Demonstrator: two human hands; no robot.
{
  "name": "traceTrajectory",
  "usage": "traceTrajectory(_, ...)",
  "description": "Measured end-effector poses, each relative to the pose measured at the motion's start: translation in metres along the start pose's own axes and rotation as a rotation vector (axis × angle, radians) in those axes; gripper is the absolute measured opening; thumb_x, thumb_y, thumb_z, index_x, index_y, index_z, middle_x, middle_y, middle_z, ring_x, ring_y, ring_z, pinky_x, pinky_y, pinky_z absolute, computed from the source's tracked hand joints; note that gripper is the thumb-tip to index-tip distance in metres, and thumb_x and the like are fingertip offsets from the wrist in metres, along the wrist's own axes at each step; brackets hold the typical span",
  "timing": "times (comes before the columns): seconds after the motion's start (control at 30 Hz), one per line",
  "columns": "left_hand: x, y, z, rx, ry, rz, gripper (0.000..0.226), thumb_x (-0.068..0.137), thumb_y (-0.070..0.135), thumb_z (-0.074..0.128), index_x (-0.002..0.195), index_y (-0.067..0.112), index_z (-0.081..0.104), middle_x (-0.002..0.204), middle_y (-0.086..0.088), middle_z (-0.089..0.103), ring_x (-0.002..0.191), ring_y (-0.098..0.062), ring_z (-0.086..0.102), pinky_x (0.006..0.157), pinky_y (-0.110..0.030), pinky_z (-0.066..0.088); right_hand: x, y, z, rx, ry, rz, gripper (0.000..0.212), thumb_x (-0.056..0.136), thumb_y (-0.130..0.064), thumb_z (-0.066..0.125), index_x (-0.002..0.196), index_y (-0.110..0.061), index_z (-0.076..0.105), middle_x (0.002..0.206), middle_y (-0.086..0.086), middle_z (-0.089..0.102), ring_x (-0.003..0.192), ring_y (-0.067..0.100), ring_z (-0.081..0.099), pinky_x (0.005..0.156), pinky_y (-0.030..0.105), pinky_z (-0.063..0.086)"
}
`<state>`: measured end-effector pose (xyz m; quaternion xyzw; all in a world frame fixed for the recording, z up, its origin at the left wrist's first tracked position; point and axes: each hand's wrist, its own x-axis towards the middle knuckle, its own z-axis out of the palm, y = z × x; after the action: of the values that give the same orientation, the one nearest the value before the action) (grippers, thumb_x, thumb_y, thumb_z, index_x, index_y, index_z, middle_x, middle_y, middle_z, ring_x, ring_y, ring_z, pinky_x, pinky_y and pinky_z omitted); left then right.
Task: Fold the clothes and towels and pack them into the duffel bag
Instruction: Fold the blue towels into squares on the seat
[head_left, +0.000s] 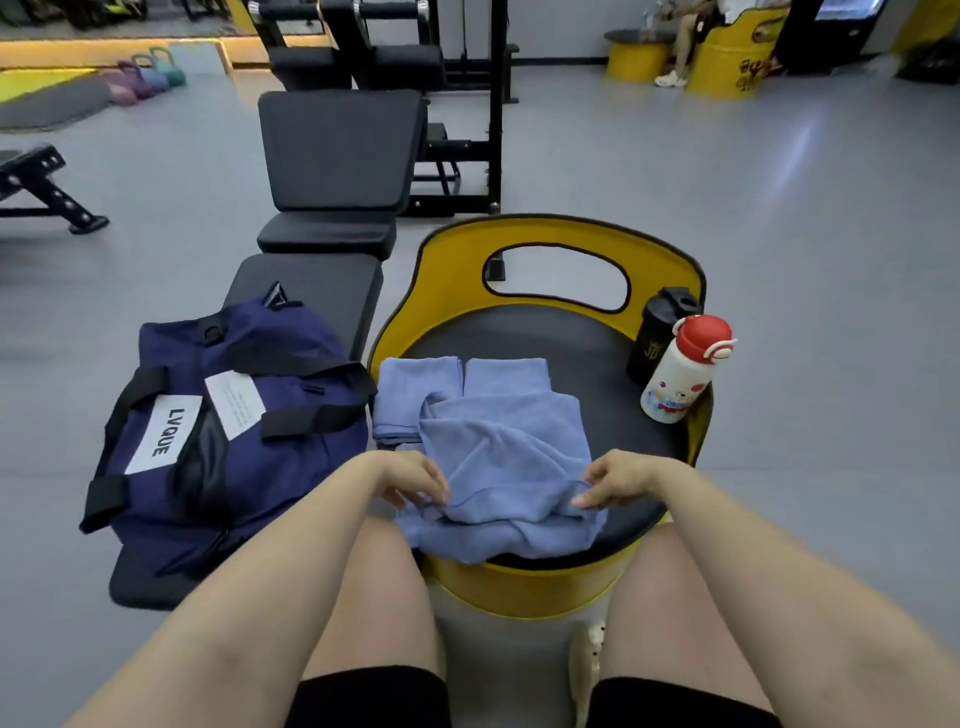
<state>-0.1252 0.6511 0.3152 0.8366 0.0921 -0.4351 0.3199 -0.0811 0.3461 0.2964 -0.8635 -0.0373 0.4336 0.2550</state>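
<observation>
The soft blue towel (498, 467) lies bunched on the round black seat (587, 353). The left hand (410, 478) and right hand (618, 478) each pinch its near edge. The navy bag (228, 436) sits beside it.

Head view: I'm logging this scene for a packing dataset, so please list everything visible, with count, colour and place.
duffel bag: one, navy with black straps, on the black bench at left
towels: blue, count unclear, two folded at the back and one loose in front, on the round seat
round seat: one, yellow shell with black pad, centre
shaker bottle: one, black, right edge of seat
water bottle: one, white with red cap, leaning beside the shaker
bench: one, black, left of seat
kettlebells: several, pastel, far left floor
left hand: pinching the loose towel's near edge
right hand: pinching the same edge
</observation>
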Motion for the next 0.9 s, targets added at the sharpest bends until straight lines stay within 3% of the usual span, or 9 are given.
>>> traceTrajectory(0.07,0.004,-0.001,-0.002,-0.017,-0.028,-0.013,0.007,0.092,0.029,0.06,0.095,0.024,0.063,0.095,0.008,0.062,0.087,-0.006,0.059,0.071,-0.02,0.042,0.002,-0.002,-0.002,0.027,0.044,0.03,0.04,0.084,-0.053,0.065,0.074,-0.014,0.065,0.068,-0.003,0.061,0.065,0.009,0.055,0.065,0.021,0.041)
traceTrajectory(0.13,0.012,-0.003,-0.003,-0.068,0.045,-0.008,0.008,0.092,0.027,0.059,0.093,0.021,0.063,0.099,0.004,0.063,0.082,-0.006,0.061,0.069,-0.023,0.042,0.006,-0.005,-0.004,0.044,0.168,0.038,0.046,0.092,-0.051,0.054,0.068,-0.013,0.065,0.063,-0.004,0.06,0.059,0.009,0.052,0.057,0.018,0.038)
traceTrajectory(0.3,0.037,-0.003,-0.01,-0.339,0.508,0.025,0.015,0.089,0.01,0.053,0.077,0.017,0.058,0.094,-0.01,0.061,0.072,-0.017,0.058,0.058,-0.025,0.038,0.032,0.0,-0.009,0.15,0.428,0.093,0.031,0.094,-0.032,0.055,0.081,-0.007,0.068,0.076,0.006,0.064,0.076,0.021,0.06,0.067,0.026,0.044)
traceTrajectory(0.37,0.045,0.0,-0.014,-0.371,0.639,0.015,0.009,0.09,0.014,0.054,0.097,0.013,0.06,0.106,-0.014,0.061,0.09,-0.027,0.059,0.068,-0.03,0.046,0.044,-0.001,-0.012,0.248,0.491,0.116,0.026,0.092,-0.029,0.058,0.086,-0.006,0.069,0.086,0.01,0.066,0.082,0.024,0.06,0.071,0.028,0.044)
traceTrajectory(0.4,0.048,0.002,-0.017,-0.368,0.675,-0.009,0.022,0.091,0.017,0.055,0.113,0.012,0.057,0.115,-0.015,0.059,0.101,-0.03,0.058,0.077,-0.033,0.047,0.049,-0.003,-0.014,0.294,0.514,0.125,0.022,0.091,-0.027,0.059,0.087,-0.007,0.068,0.09,0.01,0.066,0.082,0.024,0.059,0.072,0.029,0.044)
traceTrajectory(0.5,0.062,0.003,-0.024,-0.356,0.722,-0.047,0.049,0.093,0.022,0.054,0.139,0.012,0.037,0.131,-0.016,0.053,0.118,-0.034,0.05,0.091,-0.036,0.042,0.069,-0.009,-0.02,0.398,0.582,0.155,0.015,0.09,-0.021,0.058,0.091,-0.009,0.067,0.103,0.013,0.067,0.085,0.027,0.059,0.074,0.032,0.048)
traceTrajectory(0.7,0.09,0.006,-0.035,-0.299,0.733,-0.054,0.046,0.095,0.028,0.053,0.136,0.013,0.04,0.122,-0.015,0.06,0.114,-0.032,0.053,0.089,-0.035,0.043,0.103,-0.029,-0.027,0.495,0.637,0.16,0.033,0.095,-0.018,0.05,0.126,-0.008,0.054,0.127,0.013,0.056,0.113,0.029,0.053,0.08,0.028,0.039)
traceTrajectory(0.8,0.099,0.005,-0.035,-0.305,0.751,-0.039,0.043,0.095,0.027,0.052,0.134,0.013,0.043,0.117,-0.014,0.062,0.112,-0.031,0.054,0.087,-0.035,0.043,0.115,-0.026,-0.027,0.539,0.61,0.143,0.033,0.094,-0.022,0.053,0.124,-0.008,0.056,0.126,0.011,0.057,0.113,0.027,0.054,0.085,0.03,0.041)
traceTrajectory(0.9,0.105,0.006,-0.035,-0.281,0.75,-0.036,0.039,0.096,0.033,0.049,0.129,0.013,0.047,0.117,-0.015,0.061,0.112,-0.031,0.053,0.079,-0.032,0.039,0.126,-0.023,-0.032,0.605,0.604,0.151,0.035,0.091,-0.031,0.059,0.118,-0.009,0.059,0.116,0.012,0.062,0.094,0.025,0.058,0.08,0.033,0.048)
